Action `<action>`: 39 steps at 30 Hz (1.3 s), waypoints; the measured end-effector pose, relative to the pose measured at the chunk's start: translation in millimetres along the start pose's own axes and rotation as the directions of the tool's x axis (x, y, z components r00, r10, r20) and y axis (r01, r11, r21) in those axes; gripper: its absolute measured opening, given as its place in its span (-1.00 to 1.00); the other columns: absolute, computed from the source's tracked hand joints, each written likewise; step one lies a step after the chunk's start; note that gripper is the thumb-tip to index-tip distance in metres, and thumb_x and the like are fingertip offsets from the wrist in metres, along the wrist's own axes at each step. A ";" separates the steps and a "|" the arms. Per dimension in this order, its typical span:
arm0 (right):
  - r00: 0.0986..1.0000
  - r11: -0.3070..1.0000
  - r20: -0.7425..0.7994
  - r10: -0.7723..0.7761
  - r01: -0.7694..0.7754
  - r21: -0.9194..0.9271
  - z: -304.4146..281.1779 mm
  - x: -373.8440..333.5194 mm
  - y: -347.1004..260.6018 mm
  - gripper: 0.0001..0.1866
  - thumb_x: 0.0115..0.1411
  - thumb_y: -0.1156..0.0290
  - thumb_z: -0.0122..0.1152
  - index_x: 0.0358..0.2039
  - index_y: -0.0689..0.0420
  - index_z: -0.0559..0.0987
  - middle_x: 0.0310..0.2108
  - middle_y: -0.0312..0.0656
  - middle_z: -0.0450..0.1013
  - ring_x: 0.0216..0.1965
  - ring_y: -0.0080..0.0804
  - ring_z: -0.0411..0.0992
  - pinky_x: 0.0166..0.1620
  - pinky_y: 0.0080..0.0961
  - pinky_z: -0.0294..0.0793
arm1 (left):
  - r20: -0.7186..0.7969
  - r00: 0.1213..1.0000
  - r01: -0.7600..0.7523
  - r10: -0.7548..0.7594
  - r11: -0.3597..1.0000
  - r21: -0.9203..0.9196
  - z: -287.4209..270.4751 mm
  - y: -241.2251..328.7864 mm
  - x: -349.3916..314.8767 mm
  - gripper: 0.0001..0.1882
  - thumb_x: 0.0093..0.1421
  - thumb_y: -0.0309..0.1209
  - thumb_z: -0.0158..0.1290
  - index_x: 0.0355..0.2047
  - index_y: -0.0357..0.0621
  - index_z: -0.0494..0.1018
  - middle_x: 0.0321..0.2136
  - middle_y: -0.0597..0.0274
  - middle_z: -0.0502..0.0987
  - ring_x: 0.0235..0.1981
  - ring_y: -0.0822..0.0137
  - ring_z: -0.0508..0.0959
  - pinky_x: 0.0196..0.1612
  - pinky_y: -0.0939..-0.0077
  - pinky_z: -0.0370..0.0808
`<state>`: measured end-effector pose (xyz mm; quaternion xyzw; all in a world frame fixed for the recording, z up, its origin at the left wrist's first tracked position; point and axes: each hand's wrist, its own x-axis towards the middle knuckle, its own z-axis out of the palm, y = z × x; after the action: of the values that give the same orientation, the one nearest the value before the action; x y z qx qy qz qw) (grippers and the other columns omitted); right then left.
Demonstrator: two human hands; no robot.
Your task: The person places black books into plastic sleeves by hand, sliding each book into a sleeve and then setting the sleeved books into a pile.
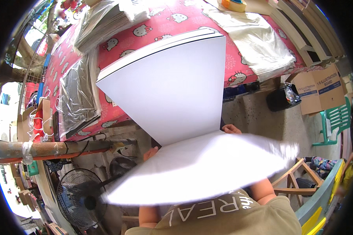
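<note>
While a large white board [164, 90] stands tilted up from the near edge of the tabletop [145, 29], a second white sheet [200, 168], blurred at its right end, lies almost flat just below it and hides most of both hands. The left hand [150, 152] shows only as a bit of thumb and palm at the sheet's left upper edge, right under the board's lower corner; the right hand [232, 129] shows as a few fingertips curled over the sheet's far edge beside the board's lower right corner. Whether either hand is spread or pinching cannot be told, since the sheet covers the rest.

Behind the board, the tabletop wears a red cartoon-print cloth. Left of the board lies a flat pack in clear plastic wrap [76, 98], and up beyond that a stack of wrapped sheets [102, 21]. Right of the board, crumpled clear plastic bags [259, 43] sprawl over the cloth, with a roll of tape [234, 4] at the far edge above them. Off to the board's right, on the concrete floor [259, 117], stand a cardboard box [319, 90], a black bin [280, 98] and a green plastic chair [337, 119]. Below and left of the board sit a rusty pipe [59, 149] and a black floor fan [82, 197].
</note>
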<state>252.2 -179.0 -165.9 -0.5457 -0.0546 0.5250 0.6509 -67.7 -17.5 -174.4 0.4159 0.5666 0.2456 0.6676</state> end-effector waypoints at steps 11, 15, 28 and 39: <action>0.898 0.334 -0.047 -0.438 0.114 -0.936 12.9 57.8 4.5 -0.80 0.04 0.53 -0.05 -0.26 0.16 0.38 -0.34 -0.05 0.40 -0.37 -0.14 0.40 -0.28 -0.37 0.37 | 0.230 0.789 -0.446 0.569 0.275 0.851 -14.7 -28.7 73.2 -0.77 -0.02 -0.31 0.02 -0.56 -0.27 0.38 -0.50 0.04 0.39 -0.42 0.11 0.37 -0.32 0.23 0.28; 0.857 0.395 0.092 -0.506 0.325 -0.859 7.9 24.2 -36.3 -0.70 -0.02 0.56 -0.01 -0.21 0.14 0.41 -0.30 -0.04 0.40 -0.29 -0.14 0.38 -0.22 -0.35 0.36 | 0.117 0.737 -0.508 0.666 0.432 0.745 -9.7 -0.4 46.1 -0.69 -0.07 -0.39 0.07 -0.30 -0.27 0.36 -0.34 0.04 0.41 -0.26 0.14 0.39 -0.17 0.34 0.29; 0.740 0.415 0.452 -0.498 0.661 -0.625 33.2 -2.8 -21.1 -0.79 -0.10 0.56 0.15 -0.37 0.17 0.52 -0.39 -0.23 0.47 -0.33 -0.48 0.39 -0.20 -0.57 0.31 | 0.190 0.838 -0.541 0.512 0.731 0.416 33.5 69.2 -29.8 -0.75 -0.11 -0.45 0.17 -0.39 -0.28 0.44 -0.40 0.19 0.49 -0.34 0.37 0.46 -0.26 0.57 0.36; 0.845 0.862 0.201 -0.495 0.506 -0.007 119.4 -18.3 -82.9 -0.88 0.08 0.43 0.10 -0.45 0.18 0.38 -0.54 -0.43 0.32 -0.48 -0.73 0.22 -0.41 -0.74 0.20 | 0.250 0.789 -0.090 0.562 0.508 -0.857 23.0 76.7 -50.7 -0.41 0.01 -0.27 0.05 0.03 -0.13 0.13 -0.02 0.17 0.28 -0.01 0.21 0.28 0.03 0.27 0.21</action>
<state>218.9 -102.5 -45.5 -0.4783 -0.2731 0.3854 0.7403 -46.6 -23.5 -82.3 0.2155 0.1030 0.4851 0.8412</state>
